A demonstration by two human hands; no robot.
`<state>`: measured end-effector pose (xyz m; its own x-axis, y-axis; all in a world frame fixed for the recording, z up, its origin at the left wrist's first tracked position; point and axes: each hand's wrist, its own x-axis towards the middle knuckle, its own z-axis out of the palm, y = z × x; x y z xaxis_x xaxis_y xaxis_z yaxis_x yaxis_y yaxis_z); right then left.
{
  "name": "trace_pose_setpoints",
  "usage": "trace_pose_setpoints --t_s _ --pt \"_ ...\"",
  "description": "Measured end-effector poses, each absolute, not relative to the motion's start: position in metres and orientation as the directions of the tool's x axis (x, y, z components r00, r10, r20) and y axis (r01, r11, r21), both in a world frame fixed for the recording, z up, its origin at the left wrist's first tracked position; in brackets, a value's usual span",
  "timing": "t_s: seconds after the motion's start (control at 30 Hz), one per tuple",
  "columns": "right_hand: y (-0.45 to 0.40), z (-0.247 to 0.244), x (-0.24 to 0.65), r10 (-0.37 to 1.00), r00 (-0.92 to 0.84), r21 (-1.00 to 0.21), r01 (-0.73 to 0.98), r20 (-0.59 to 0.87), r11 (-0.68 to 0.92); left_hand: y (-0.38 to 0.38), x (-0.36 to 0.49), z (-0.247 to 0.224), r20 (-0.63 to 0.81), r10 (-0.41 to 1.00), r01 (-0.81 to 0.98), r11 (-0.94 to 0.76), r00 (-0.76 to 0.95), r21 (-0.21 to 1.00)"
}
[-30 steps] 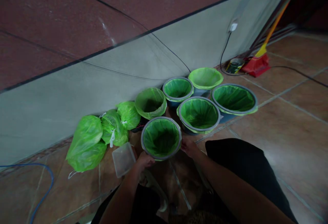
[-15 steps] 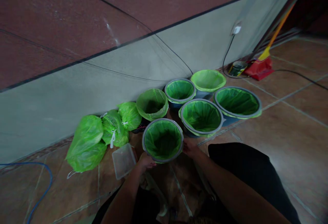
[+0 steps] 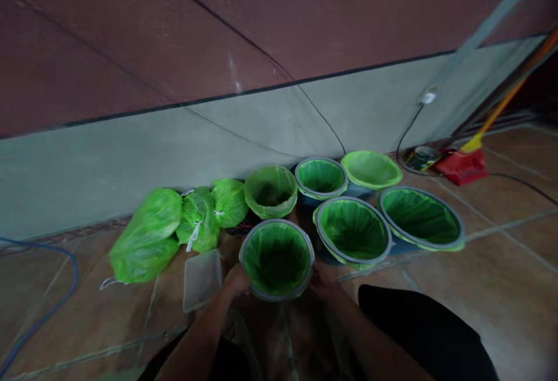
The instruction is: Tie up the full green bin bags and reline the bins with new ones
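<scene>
A trash bin (image 3: 277, 297) with a grey rim ring and a green plastic liner stands closest to me, its mouth facing up. My left hand (image 3: 238, 281) is closed around the bin's left side, just under the rim. On the opposite side my right hand (image 3: 321, 281) grips it, with the fingers partly hidden and dim. The liner (image 3: 261, 253) hangs inside the bin, and the bottom is too dark to make out. Left of my left hand lies a translucent plastic tray or lid (image 3: 201, 281).
Several more lined bins (image 3: 353, 230) stand behind and right, along the wall. Tied green bags (image 3: 148, 236) lie at left, near a blue hose (image 3: 72, 288). A red dustpan or broom head (image 3: 462, 166), a can (image 3: 422, 158) and a black cable (image 3: 403, 140) are far right.
My view has tilted and turned, so the bins and wall appear lower in the picture. Both hands stay on the near bin, which appears slightly closer to me.
</scene>
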<state>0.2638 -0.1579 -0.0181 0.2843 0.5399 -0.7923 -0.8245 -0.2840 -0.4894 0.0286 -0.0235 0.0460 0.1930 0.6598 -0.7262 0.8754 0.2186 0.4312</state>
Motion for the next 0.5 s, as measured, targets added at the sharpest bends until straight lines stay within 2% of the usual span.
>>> trace_pose_setpoints --t_s 0.13,0.23,0.33,0.5 --pt "-0.164 -0.019 0.266 0.573 0.285 -0.536 -0.775 -0.769 -0.335 -0.018 0.029 0.044 -0.699 0.715 0.844 0.370 0.010 0.389" --pt "-0.164 -0.018 0.270 0.549 0.280 -0.517 -0.785 -0.788 -0.342 -0.017 0.030 0.046 -0.704 0.703 0.786 0.488 -0.097 0.379" --pt "-0.162 -0.016 0.272 0.553 0.253 -0.485 -0.813 -0.794 -0.323 -0.024 0.034 0.049 -0.751 0.652 0.716 0.574 -0.107 0.396" --pt "-0.169 -0.020 0.268 0.629 0.301 -0.589 -0.744 -0.717 -0.314 -0.044 0.044 0.052 -0.819 0.571 0.595 0.678 -0.058 0.430"
